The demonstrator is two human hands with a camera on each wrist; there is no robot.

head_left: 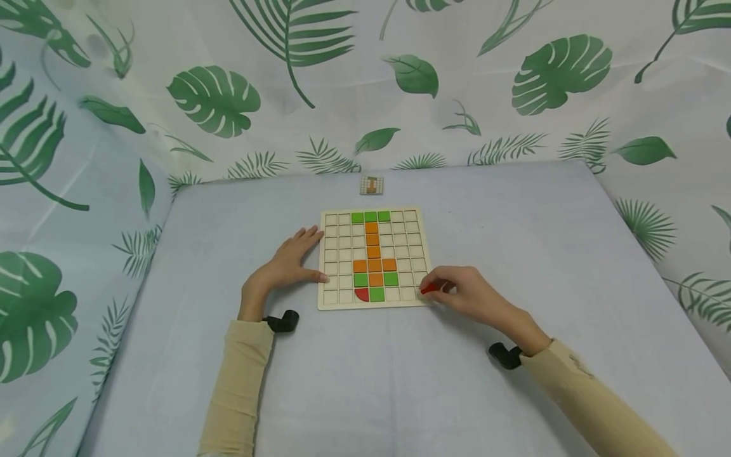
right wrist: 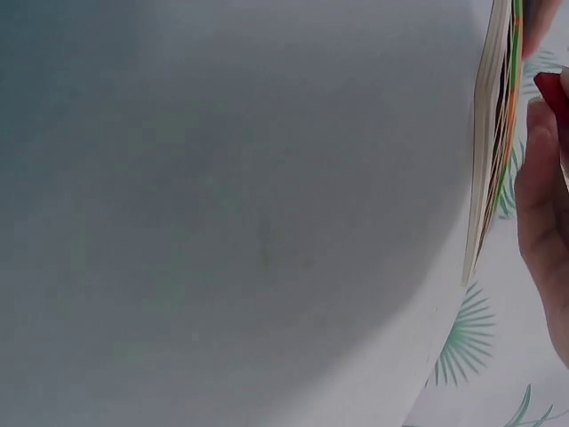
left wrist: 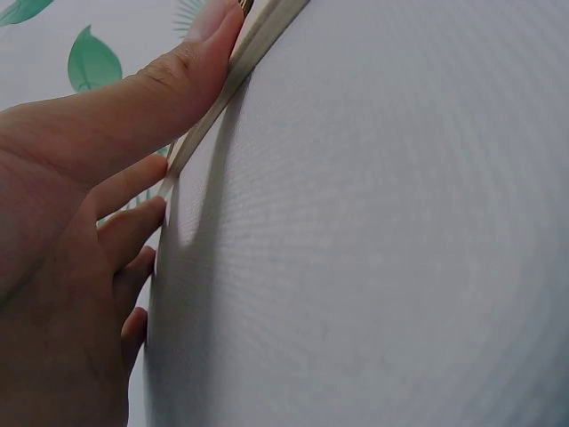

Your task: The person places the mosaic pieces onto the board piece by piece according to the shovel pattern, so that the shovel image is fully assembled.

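A square wooden grid board (head_left: pixel 411 254) lies on the table, with green square tiles (head_left: pixel 370 217) and orange square tiles (head_left: pixel 372 240) set in its middle columns. One red quarter-round tile (head_left: pixel 362 294) sits in the bottom row. My left hand (head_left: pixel 288 261) rests at the board's left side, fingers spread, its thumb (left wrist: pixel 178 76) on the board's edge. Over the lower right corner of the board, my right hand (head_left: pixel 459 291) pinches a red tile (right wrist: pixel 553 93) between thumb and fingers. The full shape of that tile is hidden by the fingers.
Behind the board lies a small card (head_left: pixel 372 185) with a grid picture in orange. A pale cloth (head_left: pixel 354 381) covers the table. Leaf-printed curtains (head_left: pixel 342 76) stand at the back and sides. Each wrist wears a black camera (head_left: pixel 283 322).
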